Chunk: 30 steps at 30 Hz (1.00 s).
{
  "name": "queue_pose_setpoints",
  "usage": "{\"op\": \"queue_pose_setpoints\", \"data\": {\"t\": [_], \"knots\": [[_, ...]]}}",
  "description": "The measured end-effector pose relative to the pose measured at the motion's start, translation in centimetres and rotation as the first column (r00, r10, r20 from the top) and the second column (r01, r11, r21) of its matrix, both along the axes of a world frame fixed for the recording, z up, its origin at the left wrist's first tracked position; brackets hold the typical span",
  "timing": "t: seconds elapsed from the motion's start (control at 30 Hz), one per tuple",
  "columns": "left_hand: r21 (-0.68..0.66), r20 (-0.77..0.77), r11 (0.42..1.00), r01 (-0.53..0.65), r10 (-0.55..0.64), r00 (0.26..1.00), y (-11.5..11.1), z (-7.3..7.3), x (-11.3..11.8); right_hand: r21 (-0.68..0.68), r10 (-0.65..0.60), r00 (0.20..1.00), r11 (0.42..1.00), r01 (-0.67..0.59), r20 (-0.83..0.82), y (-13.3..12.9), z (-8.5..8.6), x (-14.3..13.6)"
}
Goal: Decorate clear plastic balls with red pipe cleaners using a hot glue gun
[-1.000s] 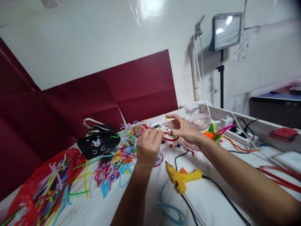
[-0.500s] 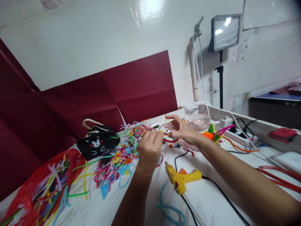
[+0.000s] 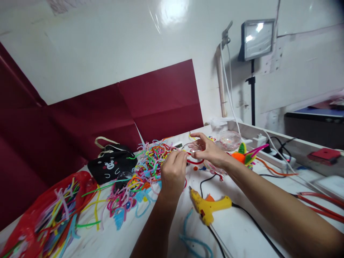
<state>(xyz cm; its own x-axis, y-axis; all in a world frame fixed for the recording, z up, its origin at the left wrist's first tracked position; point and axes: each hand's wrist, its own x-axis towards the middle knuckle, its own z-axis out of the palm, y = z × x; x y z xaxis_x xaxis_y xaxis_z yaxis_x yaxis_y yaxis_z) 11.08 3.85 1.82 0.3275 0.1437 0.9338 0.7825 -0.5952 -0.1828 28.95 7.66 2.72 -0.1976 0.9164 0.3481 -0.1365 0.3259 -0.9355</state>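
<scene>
My left hand (image 3: pixel 174 172) is closed in a pinch, its fingertips on a red pipe cleaner (image 3: pixel 195 162) that curves to the right. Just beside it is my right hand (image 3: pixel 209 151), with thumb and index finger spread apart. The red pipe cleaner runs under the right thumb; whether that hand touches it, I cannot tell. Behind the right fingers, a clear rounded plastic piece (image 3: pixel 185 146) shows in part. Below both hands, a yellow glue gun (image 3: pixel 212 208) lies on the white table (image 3: pixel 172 229), its nozzle pointing up-left.
Left of the hands spreads a pile of coloured pipe cleaners (image 3: pixel 147 161), beside a black bag (image 3: pixel 113 165) and a red plastic bag (image 3: pixel 32 211). A blue pipe cleaner (image 3: pixel 195 240) lies in front. To the right are an orange-and-green craft piece (image 3: pixel 239 156), a power strip (image 3: pixel 281 159) and cables.
My left hand has shifted very slightly to the right, still pinching the red pipe cleaner. The right hand keeps nearly the same pose.
</scene>
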Motion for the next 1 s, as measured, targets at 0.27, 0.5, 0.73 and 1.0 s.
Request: {"op": "queue_pose_setpoints", "data": {"t": [0.27, 0.5, 0.73, 1.0], "knots": [[-0.023, 0.044, 0.998, 0.064, -0.063, 0.997, -0.2, 0.2, 0.2, -0.015, -0.022, 0.999, 1.000, 0.021, -0.044, 0.2, 0.0, -0.3], [-0.032, 0.070, 0.996, 0.086, -0.083, 0.994, -0.3, 0.6, 0.2, -0.018, -0.032, 0.999, 0.999, 0.032, -0.028, 0.0, 0.4, 0.2], [-0.003, 0.077, 0.998, 0.069, -0.069, 0.995, -0.5, 1.0, 0.0, 0.006, -0.022, 1.000, 1.000, 0.022, -0.021, 0.0, 0.1, 0.1], [-0.087, 0.070, 0.996, -0.020, 0.026, 0.997, -0.6, 0.5, -0.2, 0.046, -0.022, 1.000, 0.999, 0.023, -0.012, 0.3, -0.1, 0.0]]}}
